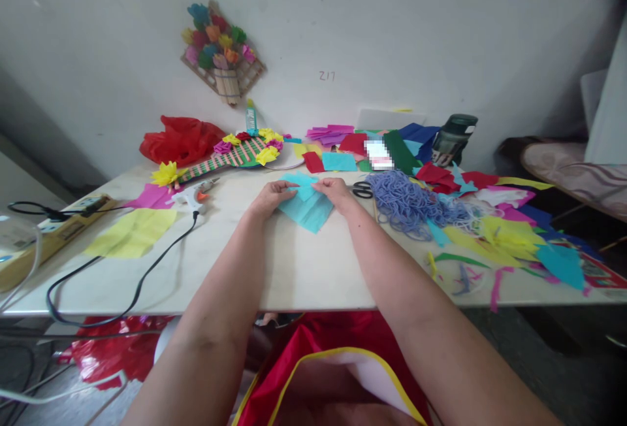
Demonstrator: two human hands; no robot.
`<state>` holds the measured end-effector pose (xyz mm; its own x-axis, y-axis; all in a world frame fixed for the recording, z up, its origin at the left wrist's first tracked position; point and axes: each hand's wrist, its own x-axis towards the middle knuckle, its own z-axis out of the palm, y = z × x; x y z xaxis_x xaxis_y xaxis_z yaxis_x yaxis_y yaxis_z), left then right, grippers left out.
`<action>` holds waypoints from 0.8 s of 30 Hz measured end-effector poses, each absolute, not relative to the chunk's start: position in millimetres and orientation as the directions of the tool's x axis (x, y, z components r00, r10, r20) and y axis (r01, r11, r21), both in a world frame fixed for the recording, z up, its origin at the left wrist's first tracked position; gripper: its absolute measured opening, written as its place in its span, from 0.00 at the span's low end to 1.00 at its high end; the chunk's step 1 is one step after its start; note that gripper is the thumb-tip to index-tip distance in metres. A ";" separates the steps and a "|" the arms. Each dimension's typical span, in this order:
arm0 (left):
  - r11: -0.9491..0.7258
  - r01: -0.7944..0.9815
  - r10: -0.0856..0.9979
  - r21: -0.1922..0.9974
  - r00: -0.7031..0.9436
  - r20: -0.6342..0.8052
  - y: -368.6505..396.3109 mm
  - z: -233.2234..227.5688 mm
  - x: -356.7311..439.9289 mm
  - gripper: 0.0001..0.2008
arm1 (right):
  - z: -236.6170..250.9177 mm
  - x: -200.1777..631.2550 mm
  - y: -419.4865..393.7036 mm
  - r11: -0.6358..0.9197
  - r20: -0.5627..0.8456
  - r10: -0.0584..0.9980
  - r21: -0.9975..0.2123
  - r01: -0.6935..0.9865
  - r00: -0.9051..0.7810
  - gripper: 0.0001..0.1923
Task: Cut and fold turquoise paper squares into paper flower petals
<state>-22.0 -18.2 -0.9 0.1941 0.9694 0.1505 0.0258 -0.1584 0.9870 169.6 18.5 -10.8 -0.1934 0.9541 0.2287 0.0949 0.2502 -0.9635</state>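
A sheet of light blue crepe paper (307,212) lies on the table in front of me, partly folded over at its far side. My left hand (274,196) pinches the paper's left edge between thumb and fingers. On the opposite side, my right hand (334,193) grips the right edge, with thumb and fingers pressed together. Black-handled scissors (362,189) lie just right of my right hand, beside a tangle of bluish-purple yarn (406,200).
Left of my hands are a white glue gun (192,198) with its black cord, a yellow paper sheet (131,232) and a power strip (59,236). A flower-decorated craft piece (230,158) lies behind. Scraps and a dark bottle (454,140) crowd the right.
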 end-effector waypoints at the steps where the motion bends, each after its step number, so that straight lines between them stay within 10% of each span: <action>1: -0.146 0.020 0.971 0.989 0.196 0.139 -18.1 -0.8 -22.0 0.25 | -11.0 169.5 18.8 0.261 0.237 0.952 -0.959 0.111 -0.196 0.17; 24: -0.254 0.404 0.967 0.879 0.129 0.220 -18.6 7.8 -10.1 0.20 | -0.8 161.9 7.5 0.357 0.289 0.908 -0.913 0.198 -0.303 0.20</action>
